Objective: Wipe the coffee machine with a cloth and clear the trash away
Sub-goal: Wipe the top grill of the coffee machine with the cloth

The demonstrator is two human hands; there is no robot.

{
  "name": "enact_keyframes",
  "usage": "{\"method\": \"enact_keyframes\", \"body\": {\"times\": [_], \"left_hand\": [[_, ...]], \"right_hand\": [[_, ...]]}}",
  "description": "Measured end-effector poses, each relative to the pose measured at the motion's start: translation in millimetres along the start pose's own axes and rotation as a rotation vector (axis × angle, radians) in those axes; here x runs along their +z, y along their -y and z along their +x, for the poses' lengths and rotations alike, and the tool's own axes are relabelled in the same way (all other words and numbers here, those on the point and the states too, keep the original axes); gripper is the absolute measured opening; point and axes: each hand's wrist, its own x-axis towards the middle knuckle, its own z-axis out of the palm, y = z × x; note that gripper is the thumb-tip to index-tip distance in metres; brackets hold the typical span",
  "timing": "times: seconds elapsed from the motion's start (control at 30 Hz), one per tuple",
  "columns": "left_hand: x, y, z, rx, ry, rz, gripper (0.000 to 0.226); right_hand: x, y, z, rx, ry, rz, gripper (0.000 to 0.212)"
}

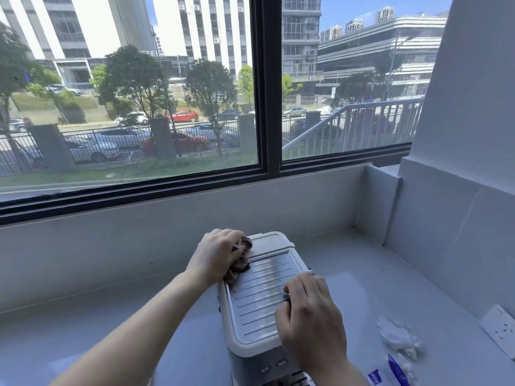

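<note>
**Grey countertop under window: wiping under way**

Nearest: crumpled white wrappers and blue-printed packets (398,355), uncleared. Right hand (312,321) curled on the white coffee machine with ribbed metal top (259,302), steadying it. Left hand (220,254) closed on a bunched brown cloth (241,261) at the top's far-left edge. Beyond: window.

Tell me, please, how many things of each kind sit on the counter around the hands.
Coffee machine: 1
Brown cloth, under the left hand: 1
Crumpled white tissue: 1
Blue-and-white wrappers: 2
Total: 5
The right hand rests on the machine's right edge.
</note>
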Motion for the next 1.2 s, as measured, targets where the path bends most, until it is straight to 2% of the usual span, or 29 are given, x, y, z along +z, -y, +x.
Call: {"method": "enact_keyframes", "body": {"times": [0.1,0.17,0.27,0.43,0.53,0.63,0.73,0.8,1.2], "left_hand": [[23,-53,34,0.226,0.061,-0.029,0.027],[41,-83,57,0.264,0.127,-0.011,0.028],[48,-91,85,0.162,0.191,0.087,0.026],[23,-22,69,-0.185,0.164,-0.013,0.022],[3,15,32,-0.193,0.132,-0.066,0.021],[-2,24,-11,-0.302,-0.027,-0.194,0.017],[12,4,-59,-0.472,-0.269,-0.411,0.014],[24,-16,-84,-0.512,-0.381,-0.501,0.015],[32,-74,-149,-0.547,-0.482,-0.734,0.015]], "right_hand": [[2,-1,0,0.010,-0.011,-0.001,0.009],[4,-1,0,0.024,-0.017,-0.002,0.008],[6,-2,3,0.031,-0.037,0.004,0.010],[2,0,1,0.026,0.001,-0.012,0.010],[1,1,0,0.032,0.023,-0.009,0.009],[1,1,-1,0.025,0.038,-0.014,0.005],[1,-1,-1,0.019,0.029,-0.012,0.003],[1,0,-1,0.017,0.024,-0.015,0.006],[0,4,-2,0.073,0.087,-0.088,0.013]]}}
